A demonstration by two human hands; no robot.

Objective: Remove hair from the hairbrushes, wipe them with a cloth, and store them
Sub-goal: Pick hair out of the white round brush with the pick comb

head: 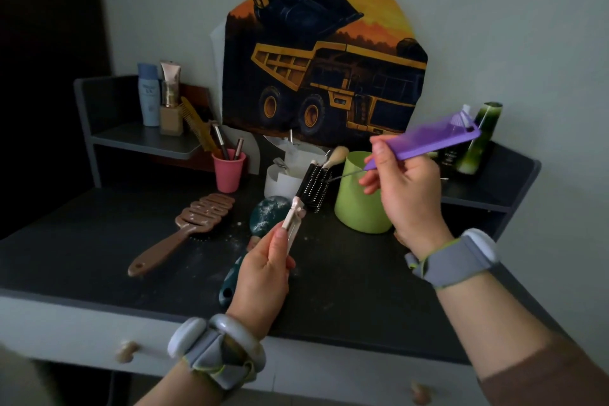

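My left hand [263, 269] grips the pale handle of a black round bristle brush [314, 186], held up over the dark tabletop [82, 260]. My right hand [407, 188] pinches a purple tail comb [435, 140]; its thin metal tail points left and its tip touches the black bristles. A brown paddle brush [194, 226] lies face down on the table at the left. A dark teal brush [263, 217] lies under my left hand, partly hidden by it.
A green cup [357, 204] stands just behind the brush, a white container [280, 180] to its left and a pink cup [229, 173] with makeup brushes further left. Bottles stand on the left shelf [145, 138] and right shelf [494, 181]. A dump-truck picture covers the wall.
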